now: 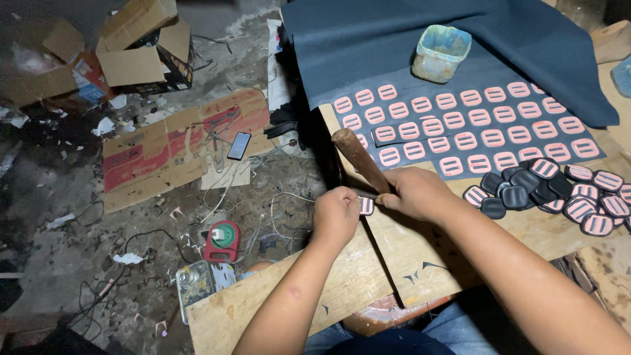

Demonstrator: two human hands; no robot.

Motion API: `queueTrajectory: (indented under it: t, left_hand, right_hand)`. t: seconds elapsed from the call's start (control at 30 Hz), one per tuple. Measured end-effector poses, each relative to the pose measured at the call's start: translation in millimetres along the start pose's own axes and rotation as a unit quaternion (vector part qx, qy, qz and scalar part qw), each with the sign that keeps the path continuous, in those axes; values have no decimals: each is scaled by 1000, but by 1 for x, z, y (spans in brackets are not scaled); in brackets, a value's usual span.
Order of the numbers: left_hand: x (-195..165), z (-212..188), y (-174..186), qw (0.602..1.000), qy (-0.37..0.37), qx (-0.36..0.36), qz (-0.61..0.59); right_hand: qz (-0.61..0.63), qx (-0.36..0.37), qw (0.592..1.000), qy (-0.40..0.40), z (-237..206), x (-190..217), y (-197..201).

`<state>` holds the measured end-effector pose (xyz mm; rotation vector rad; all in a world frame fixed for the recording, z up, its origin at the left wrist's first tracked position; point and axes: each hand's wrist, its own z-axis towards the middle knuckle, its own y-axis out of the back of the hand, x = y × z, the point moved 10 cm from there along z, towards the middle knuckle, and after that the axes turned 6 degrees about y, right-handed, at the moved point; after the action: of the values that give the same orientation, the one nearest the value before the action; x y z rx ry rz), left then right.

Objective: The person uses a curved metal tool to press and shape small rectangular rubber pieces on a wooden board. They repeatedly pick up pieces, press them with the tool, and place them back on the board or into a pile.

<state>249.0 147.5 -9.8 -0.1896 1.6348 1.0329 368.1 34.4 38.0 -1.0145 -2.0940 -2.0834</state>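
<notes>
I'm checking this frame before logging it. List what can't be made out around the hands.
Head view only:
- The tool's working end: the right hand covers the wooden handle below its top.
- The small pink-striped piece: mostly hidden by the left hand, whose fingers curl around it.
- The pile of cut pieces: cut off by the right edge.
- The cup: its contents are blurred.

Worn plastic tub on dark cloth beyond grip. Phone on flattened cardboard, red fan, open boxes on floor, left of grip.
</notes>
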Motion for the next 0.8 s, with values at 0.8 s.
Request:
queueTrajectory:
  t: [0.8]
  left_hand:
    - [1, -2, -1, 1000, 22, 5, -14]
  right_hand:
    - [19, -22, 999, 21, -15, 4, 8]
